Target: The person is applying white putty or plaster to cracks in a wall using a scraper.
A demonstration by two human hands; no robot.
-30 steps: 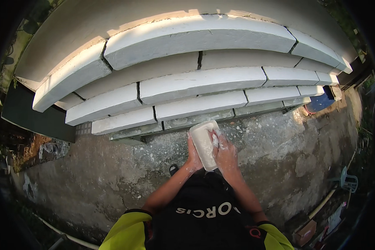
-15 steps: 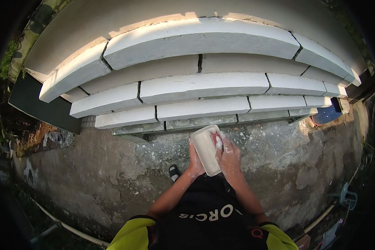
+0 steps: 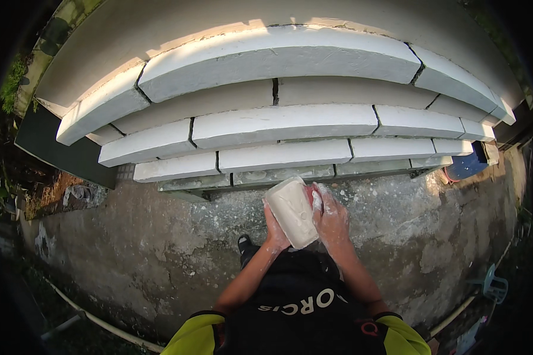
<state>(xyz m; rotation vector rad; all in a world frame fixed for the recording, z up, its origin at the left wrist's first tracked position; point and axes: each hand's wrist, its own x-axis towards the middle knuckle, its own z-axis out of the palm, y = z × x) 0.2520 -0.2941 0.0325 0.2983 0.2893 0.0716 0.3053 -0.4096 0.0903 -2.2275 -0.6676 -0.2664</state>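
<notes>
Head view: both hands hold one pale rectangular block (image 3: 291, 212) at chest height, over the concrete floor (image 3: 160, 248), near the front edge of the stacked white blocks (image 3: 278, 124). Left hand (image 3: 275, 232) grip clenched on its underside, right hand (image 3: 331, 219) clasping its side. Block not yet set down; stack already several courses high. Blocks chalky and rough, hands dusted white, floor cracked and stained.

white block wall (image 3: 278, 124), stained concrete floor (image 3: 130, 248)
</notes>
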